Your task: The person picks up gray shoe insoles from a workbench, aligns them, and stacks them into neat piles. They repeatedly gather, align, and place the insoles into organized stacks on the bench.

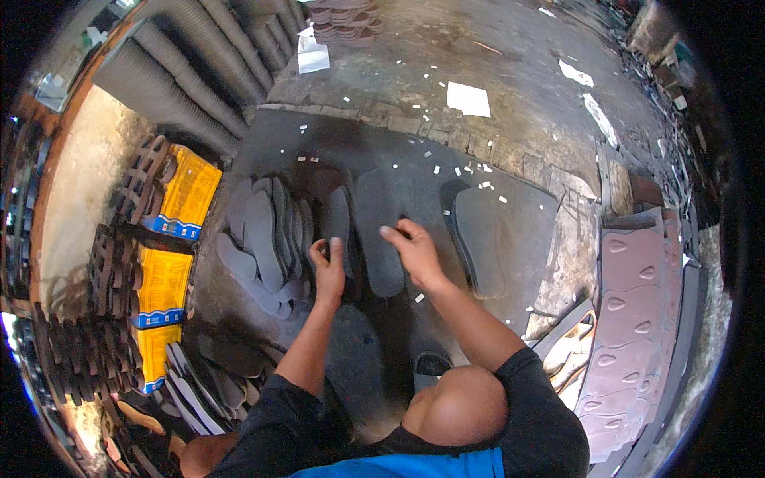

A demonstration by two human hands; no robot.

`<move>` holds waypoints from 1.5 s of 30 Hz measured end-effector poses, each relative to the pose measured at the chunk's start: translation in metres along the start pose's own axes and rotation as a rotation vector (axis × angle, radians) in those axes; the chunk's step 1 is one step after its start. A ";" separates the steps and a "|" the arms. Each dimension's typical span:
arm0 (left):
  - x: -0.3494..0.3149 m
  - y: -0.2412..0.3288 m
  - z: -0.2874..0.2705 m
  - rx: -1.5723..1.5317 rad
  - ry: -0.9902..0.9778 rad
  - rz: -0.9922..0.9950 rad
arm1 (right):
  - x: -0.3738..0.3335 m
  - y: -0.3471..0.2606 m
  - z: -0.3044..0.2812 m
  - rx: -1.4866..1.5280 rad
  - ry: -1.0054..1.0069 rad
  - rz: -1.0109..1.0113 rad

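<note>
Dark grey shoe soles lie on a dark mat (522,207) in front of me. My left hand (329,272) is over the near end of a narrow sole (338,219), with thumb and fingers drawn together. To its right lies a single long sole (378,215). My right hand (414,253) hovers at that sole's right edge, thumb pointing left and fingers curled. Whatever either hand may pinch is too small or hidden to name. A heap of overlapping soles (267,231) sits left of my left hand, and another stack of soles (480,239) lies to the right.
Tall columns of stacked soles (171,80) stand at the far left. Below them are yellow boxes (187,187) beside dark sole piles. Brown patterned sheets (629,319) lean at the right. Small white labels (458,170) and a paper sheet (468,99) are scattered ahead.
</note>
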State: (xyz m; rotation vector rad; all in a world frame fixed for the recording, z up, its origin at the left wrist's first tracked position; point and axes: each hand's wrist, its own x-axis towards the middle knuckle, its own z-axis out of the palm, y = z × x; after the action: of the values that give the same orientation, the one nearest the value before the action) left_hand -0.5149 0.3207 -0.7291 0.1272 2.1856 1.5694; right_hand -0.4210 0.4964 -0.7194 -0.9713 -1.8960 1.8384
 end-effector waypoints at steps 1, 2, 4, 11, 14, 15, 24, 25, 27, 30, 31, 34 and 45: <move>0.000 0.004 0.002 -0.098 0.030 -0.023 | -0.001 -0.003 0.012 0.122 -0.063 -0.045; -0.001 0.008 0.005 -0.212 0.052 0.005 | -0.003 -0.004 0.023 -0.101 -0.011 -0.170; -0.006 0.019 0.011 -0.265 0.020 -0.209 | -0.004 -0.003 0.049 -0.389 0.059 -0.057; -0.011 0.031 0.024 -0.387 -0.376 -0.384 | -0.011 0.005 0.038 -0.137 -0.224 0.398; -0.028 0.016 0.029 -0.310 -0.310 -0.485 | -0.031 0.001 0.009 0.078 -0.330 0.414; -0.030 0.014 0.031 -0.358 -0.181 -0.526 | -0.037 -0.002 0.002 0.092 -0.332 0.405; -0.067 0.052 0.026 -0.477 -0.512 -0.268 | -0.082 0.000 -0.070 -0.243 -0.490 0.202; -0.070 0.057 0.024 -0.374 -0.534 -0.161 | -0.086 0.002 -0.074 -0.142 -0.501 0.084; -0.075 0.061 0.018 -0.215 -0.545 0.036 | -0.092 0.005 -0.077 -0.031 -0.477 0.050; -0.078 0.054 0.011 -0.028 -0.567 0.230 | -0.096 0.009 -0.079 -0.072 -0.512 -0.064; -0.079 0.049 0.009 0.018 -0.553 0.247 | -0.098 0.012 -0.080 -0.017 -0.509 -0.100; -0.076 0.035 0.006 -0.014 -0.642 0.317 | -0.099 0.031 -0.086 0.133 -0.502 -0.248; -0.055 0.054 -0.008 -0.507 -0.332 0.111 | -0.089 0.073 -0.077 -0.435 -0.543 -0.037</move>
State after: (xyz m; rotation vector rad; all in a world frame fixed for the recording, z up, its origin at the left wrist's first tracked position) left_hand -0.4782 0.3147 -0.6606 0.3269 1.5058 1.9526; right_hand -0.2890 0.4896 -0.7617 -0.5685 -2.6974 1.8336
